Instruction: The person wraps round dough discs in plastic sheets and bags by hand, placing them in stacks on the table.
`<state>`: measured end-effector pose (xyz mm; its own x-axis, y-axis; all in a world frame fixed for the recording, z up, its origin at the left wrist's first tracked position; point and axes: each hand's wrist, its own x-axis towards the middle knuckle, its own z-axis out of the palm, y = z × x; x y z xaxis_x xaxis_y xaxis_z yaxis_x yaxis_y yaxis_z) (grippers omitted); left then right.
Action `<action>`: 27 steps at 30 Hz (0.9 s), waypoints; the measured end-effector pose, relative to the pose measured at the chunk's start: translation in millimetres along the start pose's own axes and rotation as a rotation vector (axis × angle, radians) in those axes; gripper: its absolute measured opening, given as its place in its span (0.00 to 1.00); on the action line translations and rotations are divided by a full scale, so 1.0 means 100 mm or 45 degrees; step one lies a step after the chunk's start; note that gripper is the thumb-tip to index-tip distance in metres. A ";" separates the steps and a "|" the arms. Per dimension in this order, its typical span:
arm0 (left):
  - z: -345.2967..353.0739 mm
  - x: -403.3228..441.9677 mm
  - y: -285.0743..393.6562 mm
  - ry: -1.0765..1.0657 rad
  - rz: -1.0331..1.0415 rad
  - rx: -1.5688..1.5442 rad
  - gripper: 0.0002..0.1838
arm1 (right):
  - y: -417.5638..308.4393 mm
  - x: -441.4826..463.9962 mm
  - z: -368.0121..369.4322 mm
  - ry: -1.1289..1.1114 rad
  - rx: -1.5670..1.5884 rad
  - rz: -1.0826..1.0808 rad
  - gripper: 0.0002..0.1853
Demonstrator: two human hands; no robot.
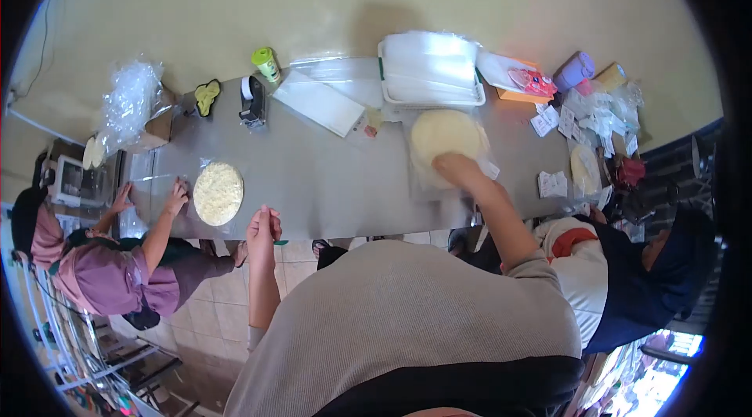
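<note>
My right hand (pixel 454 172) rests on the lower part of a pale round flat disc (pixel 445 133), which lies on clear plastic on the grey table (pixel 313 197); its fingers are blurred. My left hand (pixel 265 223) is raised at the table's front edge with its fingers curled together, and a small green bit shows beside it; what it grips is too small to name. To its left, another round speckled disc (pixel 218 193) in clear plastic lies on the table. A white-lined tray (pixel 431 68) stands behind the disc under my right hand.
At the left, a person in pink (pixel 117 272) has both hands at the table. Another person in a dark head covering (pixel 658 284) sits at the right. Along the back are a tape dispenser (pixel 252 103), a green canister (pixel 266 64), white sheets (pixel 321 102) and plastic bags (pixel 615 115).
</note>
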<state>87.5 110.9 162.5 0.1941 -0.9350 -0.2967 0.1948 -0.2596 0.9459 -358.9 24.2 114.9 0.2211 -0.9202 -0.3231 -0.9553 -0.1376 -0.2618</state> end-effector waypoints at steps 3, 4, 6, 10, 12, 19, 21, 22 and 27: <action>-0.12 -0.14 -0.02 0.055 0.018 0.016 0.16 | 0.45 0.77 -0.27 0.508 0.187 0.040 0.17; -0.12 -0.15 -0.04 0.041 0.019 0.024 0.16 | 0.46 0.97 -0.58 0.611 0.276 0.187 0.18; -0.10 -0.22 -0.06 0.026 0.020 0.061 0.16 | 0.79 1.42 -0.60 0.701 0.131 0.220 0.22; -0.10 -0.41 -0.09 0.045 0.026 0.114 0.16 | 1.39 2.09 -0.44 0.377 -0.073 0.128 0.31; -0.17 -0.48 -0.14 0.025 0.059 0.109 0.16 | 1.28 2.15 -0.50 0.010 -0.195 0.083 0.32; -0.51 -0.58 -0.33 0.103 0.001 0.102 0.16 | 1.10 1.93 -0.46 0.428 -0.332 0.086 0.10; -0.54 -0.59 -0.26 0.113 0.004 0.104 0.16 | 0.99 1.99 -0.53 0.351 -0.453 0.169 0.10; -0.57 -0.57 -0.22 0.115 0.008 0.108 0.16 | 0.92 2.05 -0.58 0.398 -0.585 0.113 0.09; -0.77 -0.43 -0.17 0.093 0.040 0.185 0.17 | 0.31 1.98 -1.04 0.518 -0.931 -0.059 0.07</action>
<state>149.6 173.6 149.1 0.2681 -0.9247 -0.2704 0.0472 -0.2677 0.9623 -364.8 -200.6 137.8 0.3092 -0.9488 0.0638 -0.8646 -0.2525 0.4344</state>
